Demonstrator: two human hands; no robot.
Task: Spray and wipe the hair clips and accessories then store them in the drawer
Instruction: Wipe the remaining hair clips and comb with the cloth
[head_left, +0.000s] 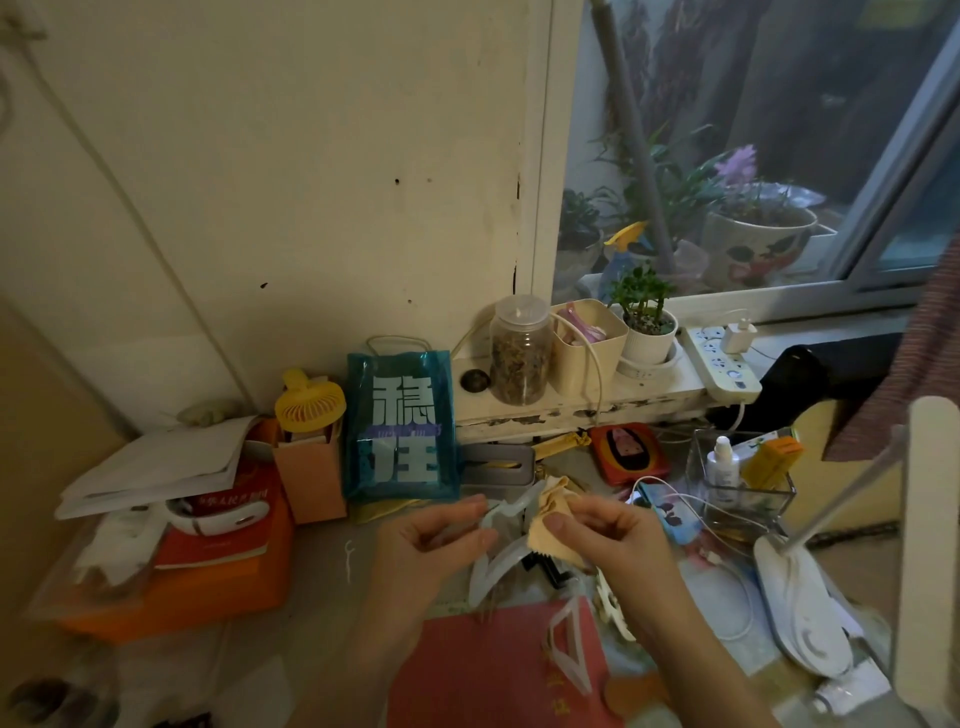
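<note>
Cloth (550, 525) hides clip (506, 512) mid; hands busy.

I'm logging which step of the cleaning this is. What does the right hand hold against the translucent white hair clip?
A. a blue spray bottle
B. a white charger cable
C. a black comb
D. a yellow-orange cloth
D: the right hand pinches a yellow-orange cloth against the translucent white hair clip, which the left hand holds.
</note>
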